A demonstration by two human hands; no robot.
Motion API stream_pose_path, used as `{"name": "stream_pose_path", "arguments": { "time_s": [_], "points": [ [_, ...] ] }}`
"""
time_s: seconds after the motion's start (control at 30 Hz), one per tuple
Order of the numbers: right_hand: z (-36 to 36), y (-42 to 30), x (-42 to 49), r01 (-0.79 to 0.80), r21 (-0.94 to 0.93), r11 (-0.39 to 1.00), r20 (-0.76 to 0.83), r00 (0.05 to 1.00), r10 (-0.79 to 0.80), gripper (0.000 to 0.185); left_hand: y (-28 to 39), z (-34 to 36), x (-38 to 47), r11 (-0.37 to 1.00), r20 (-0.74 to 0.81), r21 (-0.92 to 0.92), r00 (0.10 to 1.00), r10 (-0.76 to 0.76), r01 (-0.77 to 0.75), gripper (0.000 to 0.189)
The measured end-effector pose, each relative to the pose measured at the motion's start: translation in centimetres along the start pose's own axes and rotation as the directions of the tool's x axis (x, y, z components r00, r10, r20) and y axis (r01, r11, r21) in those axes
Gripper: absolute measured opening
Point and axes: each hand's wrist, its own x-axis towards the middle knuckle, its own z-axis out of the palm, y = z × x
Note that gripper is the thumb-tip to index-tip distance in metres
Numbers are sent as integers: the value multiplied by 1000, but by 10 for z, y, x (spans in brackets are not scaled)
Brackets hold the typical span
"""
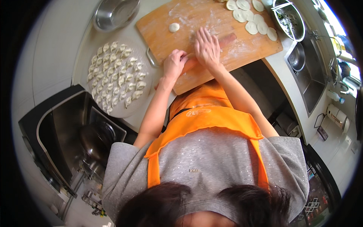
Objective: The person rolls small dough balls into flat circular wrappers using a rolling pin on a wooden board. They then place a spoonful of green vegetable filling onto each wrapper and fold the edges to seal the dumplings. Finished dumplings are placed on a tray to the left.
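Note:
A wooden rolling pin [227,40] lies slantwise on a floured wooden board [161,17]. My right hand [208,48] rests palm down across it, fingers stretched out straight. At the pin's nearer part is my left hand [175,63], its fingers curled and thumb bent in. Whether those fingertips pinch dough or touch the pin is hidden. One small round dough piece [174,27] sits on the board beyond my left hand. Several flat round dough wrappers [251,27], some overlapping, lie in the board's far right corner.
Left of the board, a round tray [133,112] carries many folded dumplings [113,71]. A steel bowl [114,14] stands behind it. To the right are a container of chopped greens [287,21] and a sink [310,85] with a metal bowl [297,57]. A dark wok [96,139] sits lower left.

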Motion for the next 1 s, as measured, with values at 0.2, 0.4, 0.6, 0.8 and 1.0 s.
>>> {"name": "stream_pose_path", "arguments": {
  "time_s": [0.2,0.4,0.6,0.8,1.0],
  "points": [
    [-38,16,-64,30,-72,997,159,987,-18,48,33,-2,21,934,262,-306,959,-106,187,10],
    [-43,18,-60,15,-21,1000,176,984,-11,43,106,33,92,667,198,-736,979,42,120,19],
    [-42,24,-55,17,201,979,56,998,-29,19,-12,-14,122,991,-271,-132,962,-18,-19,18],
    [-32,29,-46,75,152,986,26,996,-80,16,-61,-21,114,1000,-301,3,954,-8,9,16],
    [-40,43,-42,59,150,987,-8,998,-58,14,-53,-2,121,997,-162,-75,987,6,-18,13]
  ]
}}
